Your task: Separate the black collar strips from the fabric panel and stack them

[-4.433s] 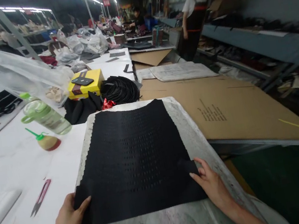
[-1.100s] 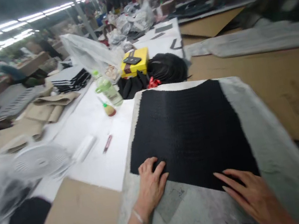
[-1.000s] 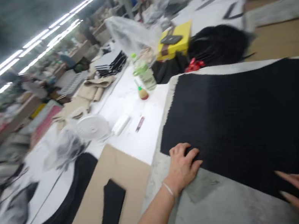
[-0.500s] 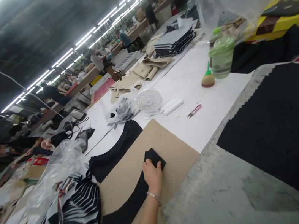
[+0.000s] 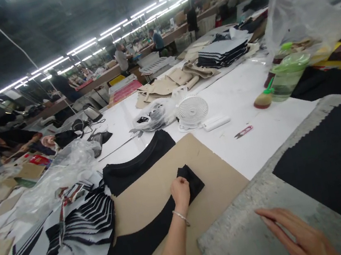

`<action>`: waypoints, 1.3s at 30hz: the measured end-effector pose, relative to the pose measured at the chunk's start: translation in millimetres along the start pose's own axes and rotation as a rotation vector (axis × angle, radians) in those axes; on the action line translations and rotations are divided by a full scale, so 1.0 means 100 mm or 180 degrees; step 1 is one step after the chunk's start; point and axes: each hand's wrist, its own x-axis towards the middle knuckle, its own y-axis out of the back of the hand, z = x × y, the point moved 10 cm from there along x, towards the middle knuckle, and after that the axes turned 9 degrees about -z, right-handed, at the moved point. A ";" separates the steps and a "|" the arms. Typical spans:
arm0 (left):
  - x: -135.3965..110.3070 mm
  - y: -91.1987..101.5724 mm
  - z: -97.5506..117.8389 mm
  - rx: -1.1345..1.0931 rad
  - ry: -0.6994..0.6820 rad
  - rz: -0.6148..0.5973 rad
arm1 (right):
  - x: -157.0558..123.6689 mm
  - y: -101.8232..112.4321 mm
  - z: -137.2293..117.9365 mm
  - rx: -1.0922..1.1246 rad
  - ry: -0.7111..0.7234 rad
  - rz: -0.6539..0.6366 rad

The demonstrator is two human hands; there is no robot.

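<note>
My left hand (image 5: 181, 191), with a bracelet at the wrist, is closed in a pinch on the far end of a curved black fabric piece (image 5: 145, 246). That piece lies on a brown cardboard sheet (image 5: 221, 175). Over the grey slab (image 5: 241, 229) hovers my right hand (image 5: 296, 232), fingers stretched out and nothing in them. Another curved black piece (image 5: 140, 161) rests past the cardboard's left side. To the right, a large black fabric panel (image 5: 336, 168) with a zigzag edge covers part of the slab.
Striped layered pieces (image 5: 85, 226) and a clear plastic bag (image 5: 62, 168) lie at left. Beyond the cardboard are a white fan (image 5: 192, 110), thread snips (image 5: 244, 132), a small bottle (image 5: 263, 99) and a green-lidded jug (image 5: 290, 75). Other people sit farther back.
My right hand has come into view at lower right. My left hand has changed from spread fingers on the fabric end to a pinch. The camera has turned slightly left.
</note>
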 end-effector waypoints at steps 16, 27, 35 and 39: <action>0.13 -0.15 -0.39 -0.2031 0.0055 -0.0221 | 1.84 -1.64 -0.36 -0.0438 0.0010 -0.1221; 0.04 0.07 -0.59 -0.2831 0.0193 0.0117 | 1.80 -1.73 -0.41 -0.1526 0.0068 -0.1309; -0.21 0.88 -1.28 -0.3768 0.0579 0.0484 | 1.66 -1.85 -0.51 -0.2007 0.0158 -0.1112; -0.43 1.44 -1.87 -0.3985 0.0829 0.0946 | 1.65 -1.87 -0.52 -0.2084 0.0213 -0.1083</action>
